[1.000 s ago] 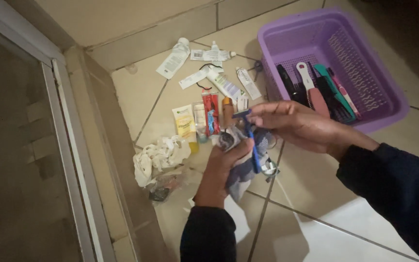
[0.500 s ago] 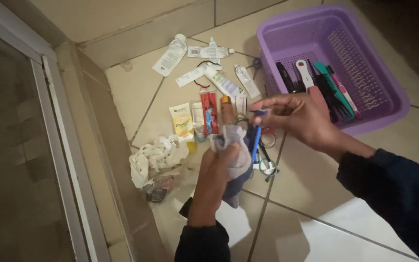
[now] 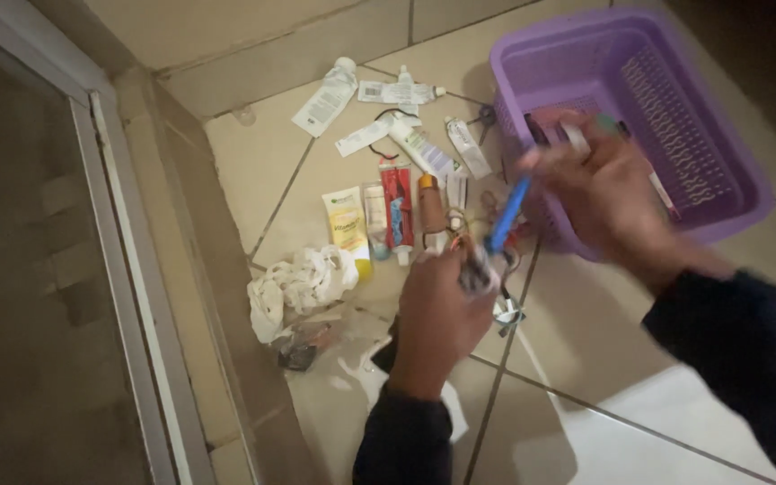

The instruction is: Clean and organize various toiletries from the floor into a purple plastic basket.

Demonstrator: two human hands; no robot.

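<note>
- Right hand point(image 3: 608, 193), motion-blurred, closed on a blue razor point(image 3: 507, 216); fingers pinched around its upper end, handle slanting down and to the left.
- Blue razor held in the air above the floor, just beside the near-left corner of the purple basket point(image 3: 729, 135), lower tip close to the left hand.
- Left hand point(image 3: 442, 314) curled shut around a greyish cloth point(image 3: 478, 274); only a small bunched part visible above the knuckles, rest hidden inside the fist.
- Both hands near each other over the tiled floor point(image 3: 586, 359), right one higher and nearer the basket; dark sleeves on both arms.
- Purple basket on the floor at upper right, perforated walls; several long items inside, partly hidden behind the right hand and too blurred to tell apart.
- Scattered on the tiles beyond the left hand: a yellow-and-white tube point(image 3: 345, 229), a red pack point(image 3: 396, 205), a slim orange-capped tube point(image 3: 429, 205).
- Further back, near the wall: several white tubes point(image 3: 327, 97), lying flat at different angles, close together.
- Crumpled white plastic bag point(image 3: 298, 283) left of the left hand, with a small dark wrapper point(image 3: 298, 355) just below it.
- Small metal-looking object point(image 3: 507, 314) on the floor just right of the left hand; kind unclear.
- Glass door with pale frame point(image 3: 123, 269) along the left edge.
</note>
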